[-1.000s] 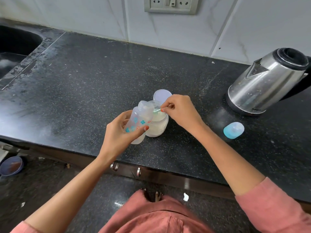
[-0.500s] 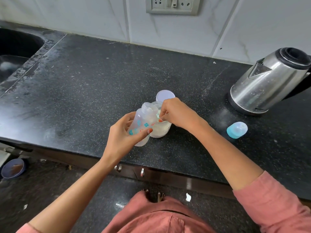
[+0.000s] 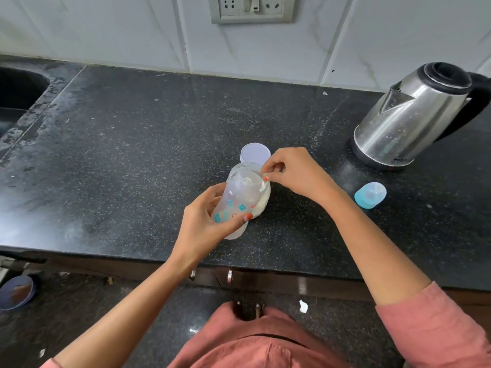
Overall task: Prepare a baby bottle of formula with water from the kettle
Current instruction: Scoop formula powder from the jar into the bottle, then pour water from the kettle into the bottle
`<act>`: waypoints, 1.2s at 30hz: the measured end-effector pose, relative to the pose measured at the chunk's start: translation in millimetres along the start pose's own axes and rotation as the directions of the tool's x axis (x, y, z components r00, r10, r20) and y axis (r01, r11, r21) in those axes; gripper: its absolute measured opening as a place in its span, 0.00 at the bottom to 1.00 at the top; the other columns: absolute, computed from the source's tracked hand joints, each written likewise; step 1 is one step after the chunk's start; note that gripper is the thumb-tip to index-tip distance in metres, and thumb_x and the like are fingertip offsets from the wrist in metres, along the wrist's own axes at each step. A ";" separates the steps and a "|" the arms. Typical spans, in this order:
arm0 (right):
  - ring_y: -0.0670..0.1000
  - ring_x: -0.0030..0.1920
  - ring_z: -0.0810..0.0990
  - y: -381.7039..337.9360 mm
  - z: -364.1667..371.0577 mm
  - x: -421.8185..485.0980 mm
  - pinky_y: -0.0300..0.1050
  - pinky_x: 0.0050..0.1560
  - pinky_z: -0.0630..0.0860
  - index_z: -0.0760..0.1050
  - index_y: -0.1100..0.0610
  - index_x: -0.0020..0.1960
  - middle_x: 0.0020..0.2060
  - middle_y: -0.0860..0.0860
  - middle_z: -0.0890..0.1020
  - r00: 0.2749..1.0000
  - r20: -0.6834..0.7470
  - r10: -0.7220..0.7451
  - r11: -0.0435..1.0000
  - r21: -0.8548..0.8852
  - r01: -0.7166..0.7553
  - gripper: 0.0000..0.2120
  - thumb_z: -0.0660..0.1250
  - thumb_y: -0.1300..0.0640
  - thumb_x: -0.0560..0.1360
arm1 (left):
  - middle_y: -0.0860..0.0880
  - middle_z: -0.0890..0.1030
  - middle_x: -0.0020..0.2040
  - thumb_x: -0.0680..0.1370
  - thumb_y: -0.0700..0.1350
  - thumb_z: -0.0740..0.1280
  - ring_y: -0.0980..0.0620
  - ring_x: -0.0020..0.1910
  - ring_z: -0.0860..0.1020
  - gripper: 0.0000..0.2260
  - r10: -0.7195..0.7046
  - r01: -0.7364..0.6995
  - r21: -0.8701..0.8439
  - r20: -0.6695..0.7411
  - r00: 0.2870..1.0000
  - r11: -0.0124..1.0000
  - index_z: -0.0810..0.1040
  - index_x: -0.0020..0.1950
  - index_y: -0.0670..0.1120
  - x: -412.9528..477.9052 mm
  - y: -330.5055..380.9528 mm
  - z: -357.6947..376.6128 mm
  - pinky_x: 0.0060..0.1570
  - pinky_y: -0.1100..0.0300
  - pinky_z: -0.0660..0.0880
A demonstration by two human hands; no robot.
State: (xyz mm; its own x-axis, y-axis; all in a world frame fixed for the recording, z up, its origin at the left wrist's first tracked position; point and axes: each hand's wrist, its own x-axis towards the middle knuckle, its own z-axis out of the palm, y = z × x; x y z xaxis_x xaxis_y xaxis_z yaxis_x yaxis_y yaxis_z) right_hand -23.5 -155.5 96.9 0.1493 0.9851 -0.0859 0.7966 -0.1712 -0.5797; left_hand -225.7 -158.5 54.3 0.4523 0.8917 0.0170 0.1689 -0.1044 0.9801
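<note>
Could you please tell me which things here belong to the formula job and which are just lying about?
In use: baby bottle in the left hand, scoop in the right hand, formula jar, jar lid, blue bottle cap, kettle.
Lying about: bowl on the floor, paper scrap, wall socket, sink.

Bottle (image 3: 236, 197) before jar (image 3: 265, 201), lid (image 3: 253, 152) behind jar, kettle (image 3: 409, 120) far right, cap (image 3: 370, 195) before kettle

Your left hand (image 3: 204, 224) grips a smooth, frosted plastic baby bottle (image 3: 236, 200), your right hand (image 3: 295, 173) pinches a thin clear plastic scoop (image 3: 263, 173), and right of it gleams a polished steel kettle (image 3: 409, 120).
</note>
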 end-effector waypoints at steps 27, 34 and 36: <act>0.42 0.39 0.79 127.8 -78.7 -49.0 0.26 0.43 0.74 0.81 0.56 0.45 0.40 0.48 0.82 0.901 -0.323 0.289 0.888 0.442 -0.126 0.05 0.70 0.62 0.71 | 0.60 0.79 0.53 0.61 0.59 0.72 0.62 0.52 0.78 0.23 0.077 -0.093 0.061 0.229 0.970 0.994 0.71 0.54 0.62 48.0 24.2 121.2 0.50 0.65 0.76; 0.33 0.39 0.78 188.0 -132.7 -45.9 0.27 0.47 0.75 0.80 0.53 0.49 0.41 0.43 0.81 0.840 -0.434 0.326 0.870 0.485 -0.087 0.08 0.71 0.60 0.70 | 0.63 0.80 0.51 0.60 0.57 0.73 0.62 0.52 0.78 0.22 0.038 -0.046 0.065 0.117 0.992 0.997 0.72 0.52 0.63 83.9 22.5 170.5 0.50 0.64 0.76; 0.34 0.41 0.78 202.0 -146.8 -44.1 0.28 0.48 0.75 0.79 0.53 0.49 0.42 0.43 0.81 0.814 -0.473 0.337 0.860 0.507 -0.062 0.08 0.71 0.59 0.70 | 0.58 0.80 0.54 0.60 0.58 0.73 0.59 0.53 0.78 0.24 0.031 -0.037 0.064 0.088 0.996 0.997 0.72 0.55 0.60 95.0 20.5 183.3 0.52 0.58 0.77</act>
State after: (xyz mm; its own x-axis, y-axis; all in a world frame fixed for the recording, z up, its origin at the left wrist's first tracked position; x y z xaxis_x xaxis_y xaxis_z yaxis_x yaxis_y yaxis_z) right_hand 216.8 -236.2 102.5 0.6672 0.7355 0.1176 0.3785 -0.1988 -0.9040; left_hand -18.7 -156.7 39.7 0.5322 0.8460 0.0305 0.2078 -0.1655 0.9641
